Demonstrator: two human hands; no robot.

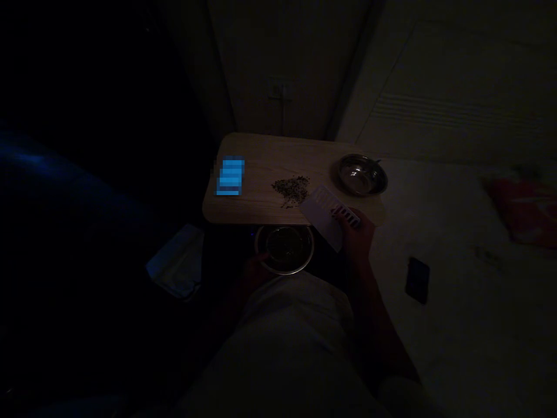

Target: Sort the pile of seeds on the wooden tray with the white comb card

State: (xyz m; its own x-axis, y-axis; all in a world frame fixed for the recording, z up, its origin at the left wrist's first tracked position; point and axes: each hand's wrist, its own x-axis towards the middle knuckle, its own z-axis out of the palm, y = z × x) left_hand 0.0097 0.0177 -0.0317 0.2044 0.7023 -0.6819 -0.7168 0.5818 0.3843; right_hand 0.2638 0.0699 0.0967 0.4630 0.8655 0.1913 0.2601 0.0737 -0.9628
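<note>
The scene is very dark. My right hand [357, 233] is closed around the slotted handle of a flat white scraper [322, 216], which lies low over the front right of a wooden table [256, 210]. By the scraper's edge is a loose pile of small dark and pale grains or seeds [292, 190]. Below the table's front edge, my left hand [257, 266] grips the left rim of a round metal bowl [285, 268] near my lap. What the bowl holds is too dark to make out.
A second metal bowl [363, 176] stands at the table's right end. A blurred bright blue screen [230, 176] is at the left. On the pale floor to the right lie a dark phone [418, 280] and a red packet [524, 212]. Something whitish [176, 262] sits low at the left.
</note>
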